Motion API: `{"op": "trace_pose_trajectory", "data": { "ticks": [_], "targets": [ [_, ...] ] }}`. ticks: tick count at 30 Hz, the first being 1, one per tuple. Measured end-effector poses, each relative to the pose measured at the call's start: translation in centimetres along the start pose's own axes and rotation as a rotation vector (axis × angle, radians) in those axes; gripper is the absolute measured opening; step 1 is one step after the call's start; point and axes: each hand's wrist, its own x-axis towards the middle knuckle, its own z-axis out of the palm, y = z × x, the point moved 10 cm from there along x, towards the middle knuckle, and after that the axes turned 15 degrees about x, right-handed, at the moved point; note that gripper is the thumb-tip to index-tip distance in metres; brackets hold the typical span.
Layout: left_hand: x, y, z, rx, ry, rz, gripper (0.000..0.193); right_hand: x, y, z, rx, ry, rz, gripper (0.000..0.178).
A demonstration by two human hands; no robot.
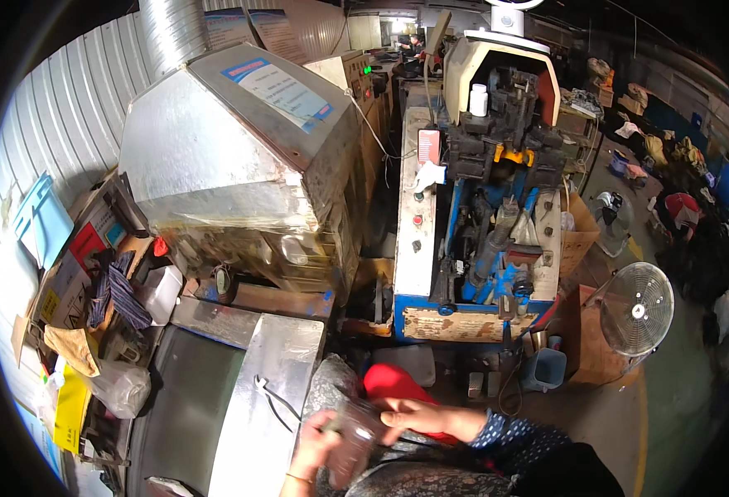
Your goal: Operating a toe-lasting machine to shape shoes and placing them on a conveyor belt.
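Observation:
A glossy dark brown leather-like piece [354, 443] is held over my lap; blur hides its exact kind. My left hand [315, 443] is closed on its left edge, thumb uppermost. From the right, my right hand [418, 417] grips its upper right edge with the fingers bent. Under the hands lie a grey patterned cloth [406, 480] and a bright red cloth [393, 383]. Left of my left hand, metal pincers [275, 402] with dark handles rest on a shiny metal sheet [253, 389] beside a dark conveyor belt [186, 406].
Ahead stands a blue and white machine [414, 306] with black clamps. A large metal hood [215, 149] rises at the left. Boxes, cloths and bags crowd the left shelf [91, 356]. At right are a floor fan [636, 313], a cardboard box [596, 348] and a blue bin [544, 370].

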Motion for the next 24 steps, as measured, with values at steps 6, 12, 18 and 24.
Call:
{"op": "trace_pose_trajectory", "data": {
  "ticks": [6, 12, 18, 24],
  "targets": [
    [-2.5, -0.7, 8.9, 0.223, -0.376, 0.014, 0.076, -2.1, 7.3, -1.4, -0.409, -0.207, 0.262, 0.069],
    [1.2, -3.1, -4.9, 0.417, 0.120, 0.036, 0.070, -3.8, 11.6, -3.2, -0.012, 0.030, 0.389, 0.075],
    [3.1, -9.0, -16.5, 1.360, 0.523, 0.019, 0.064, 0.9, 7.2, -2.5, 0.235, 0.319, 0.247, 0.066],
    [2.0, -10.7, -17.0, 1.355, 0.600, 0.103, 0.057, 17.0, -6.4, -7.6, 0.046, 0.431, -0.234, 0.047]
  ]
}}
